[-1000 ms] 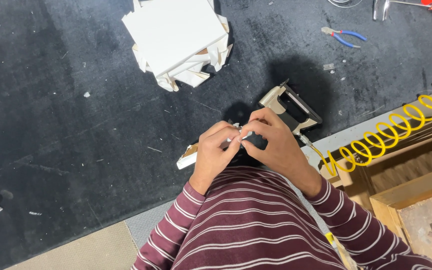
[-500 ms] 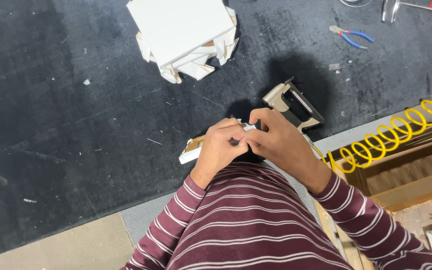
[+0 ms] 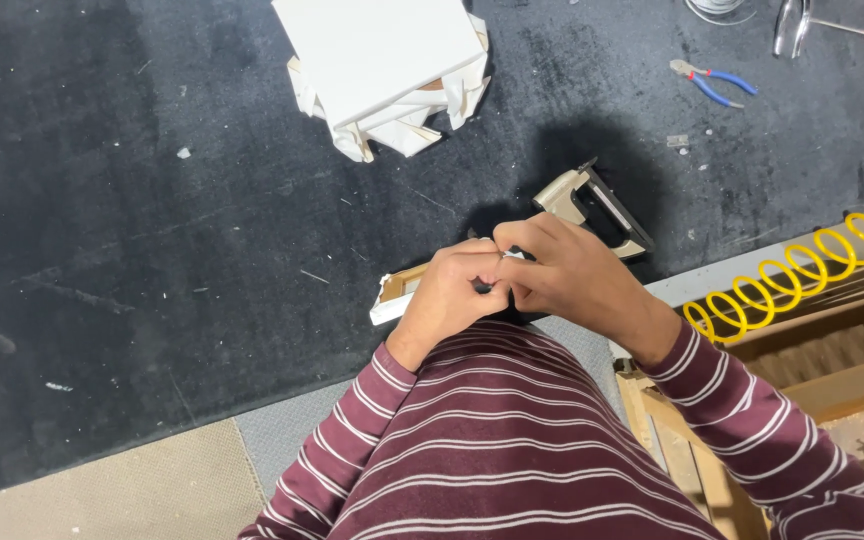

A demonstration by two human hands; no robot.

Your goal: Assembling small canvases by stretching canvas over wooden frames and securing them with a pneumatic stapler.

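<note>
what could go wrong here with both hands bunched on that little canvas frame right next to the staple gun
The beige staple gun lies right behind the right hand; a knuckle could bump it. The left hand hides most of the small white canvas-wrapped wooden frame, so the fabric may slip unseen. The yellow coiled hose near the sleeve could snag.

A black, felt-like mat (image 3: pixel 152 230) covers the work surface, flecked with pale scraps and lint. Its near edge gives way to a grey strip (image 3: pixel 282 440), then to a tan, coarse-textured covering (image 3: pixel 102 490) at the lower left. To the right stand bare wooden frames (image 3: pixel 802 350), with a yellow coiled hose (image 3: pixel 792 285) draped over them. Blue-handled pliers (image 3: pixel 712 82) lie at the far side of the mat. Light falls evenly from above, with one soft shadow near the centre.
</note>
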